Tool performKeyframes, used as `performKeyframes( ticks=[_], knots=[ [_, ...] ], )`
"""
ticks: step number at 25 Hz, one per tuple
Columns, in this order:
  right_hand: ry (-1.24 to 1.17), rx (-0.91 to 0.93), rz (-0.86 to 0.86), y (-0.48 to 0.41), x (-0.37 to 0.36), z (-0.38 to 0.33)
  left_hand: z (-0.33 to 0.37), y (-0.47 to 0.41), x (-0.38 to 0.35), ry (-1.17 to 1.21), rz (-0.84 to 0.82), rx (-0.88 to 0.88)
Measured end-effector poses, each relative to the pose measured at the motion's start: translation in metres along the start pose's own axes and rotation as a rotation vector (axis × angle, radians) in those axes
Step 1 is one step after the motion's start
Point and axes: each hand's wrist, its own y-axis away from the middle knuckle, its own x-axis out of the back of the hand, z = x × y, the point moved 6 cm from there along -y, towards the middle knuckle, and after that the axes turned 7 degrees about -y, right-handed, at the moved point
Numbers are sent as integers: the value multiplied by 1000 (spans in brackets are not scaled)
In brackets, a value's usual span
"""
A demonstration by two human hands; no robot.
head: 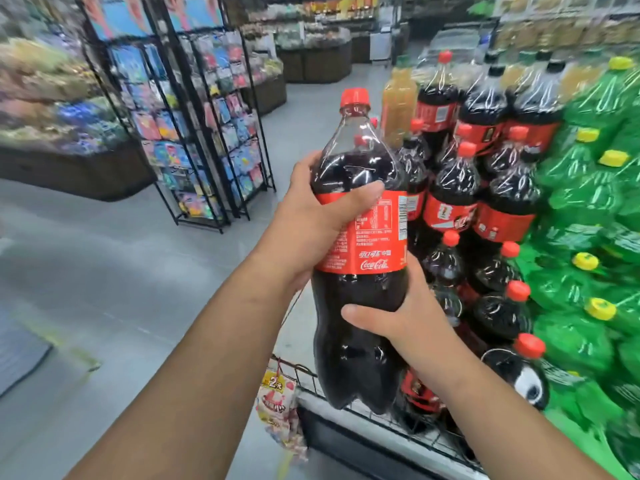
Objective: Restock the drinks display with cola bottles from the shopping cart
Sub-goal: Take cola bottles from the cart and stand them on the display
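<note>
**Head view: cola bottle [360, 237] held up beside the drinks display [349, 422]**

1 cola bottle is roughly upright in the air, just left of the display's stacked cola bottles [453, 188] and above its wire front edge. 2 hands hold it. The left hand [311, 220] wraps the red label from the left, thumb across the front. The right hand [405, 317] grips the lower body from the right. Green bottles [588, 202] fill the display's right side. A wire rack [214, 133] stands well left of the display.
</note>
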Motion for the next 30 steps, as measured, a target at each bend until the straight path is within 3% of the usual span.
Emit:
performKeyframes(
  ticks=[4, 10, 24, 30],
  knots=[
    [-4, -14, -53, -31, -19, 8, -5, -16, 26, 10, 87, 1],
    [17, -64, 1, -71, -44, 35, -26, -57, 59, -10, 55, 2],
    [124, -151, 402, -128, -65, 111, -123, -181, 80, -66, -465, 90],
    [165, -232, 434, -127, -63, 151, -172, -196, 84, -156, -635, 163]
  ],
)
